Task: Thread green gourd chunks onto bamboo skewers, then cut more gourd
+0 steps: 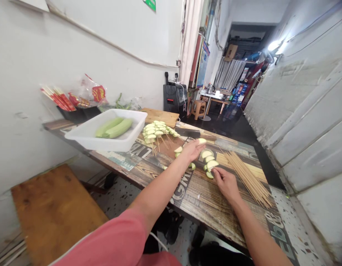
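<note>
My left hand (192, 149) reaches across the wooden table (204, 199) and pinches a pale green vegetable slice (202, 140) at its fingertips. My right hand (225, 181) rests on the table with fingers curled at a stack of cut slices (210, 162); whether it grips one is hidden. More loose slices (178, 150) lie beside my left hand. A pile of skewered slices (157, 131) sits farther back. A bundle of bare bamboo skewers (247, 175) lies to the right of my right hand.
A white tub (84, 137) with whole green gourds (115, 128) stands at the back left. A cleaver (195, 134) and a cutting board (159, 116) lie behind the slices. A wooden bench (51, 210) is at the lower left. A grey wall runs along the right.
</note>
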### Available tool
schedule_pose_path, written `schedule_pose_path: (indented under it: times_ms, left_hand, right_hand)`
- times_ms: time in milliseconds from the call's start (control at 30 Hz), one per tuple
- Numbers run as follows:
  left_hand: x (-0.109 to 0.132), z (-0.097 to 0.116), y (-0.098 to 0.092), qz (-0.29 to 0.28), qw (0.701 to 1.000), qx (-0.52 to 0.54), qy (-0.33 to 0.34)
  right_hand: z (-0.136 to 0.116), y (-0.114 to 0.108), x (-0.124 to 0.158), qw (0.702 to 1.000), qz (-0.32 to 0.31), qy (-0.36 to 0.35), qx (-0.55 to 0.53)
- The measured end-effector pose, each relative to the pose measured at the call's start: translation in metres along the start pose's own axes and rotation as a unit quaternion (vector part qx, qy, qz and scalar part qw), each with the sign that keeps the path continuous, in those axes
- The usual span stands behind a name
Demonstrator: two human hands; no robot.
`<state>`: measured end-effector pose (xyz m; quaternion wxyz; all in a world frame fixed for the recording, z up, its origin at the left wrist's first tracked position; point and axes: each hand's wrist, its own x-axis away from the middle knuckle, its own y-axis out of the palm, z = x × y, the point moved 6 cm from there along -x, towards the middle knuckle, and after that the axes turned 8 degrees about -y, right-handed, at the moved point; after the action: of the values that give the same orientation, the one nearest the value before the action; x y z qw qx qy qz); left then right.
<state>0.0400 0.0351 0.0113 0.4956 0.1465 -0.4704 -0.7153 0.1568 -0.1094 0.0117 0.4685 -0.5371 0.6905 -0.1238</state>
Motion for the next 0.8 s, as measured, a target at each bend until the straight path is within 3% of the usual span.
schedule_pose_path:
  times_ms: [433,667,800]
  left_hand:
    - [0.005,-0.01,0.003,0.02,0.998,-0.061,0.024]
    - [0.003,-0.01,-0.002,0.032,0.996,-0.078,-0.027]
    - [0.002,-0.007,-0.006,0.039,0.997,-0.063,-0.017]
  right_hand:
    - [0.001,0.003,0.002,1.0,0.004,0.009,0.026]
    - [-0.007,0.004,0.003,0.999,0.01,0.013,0.034]
    - [-0.01,0.006,0.004,0.999,0.003,0.01,0.046]
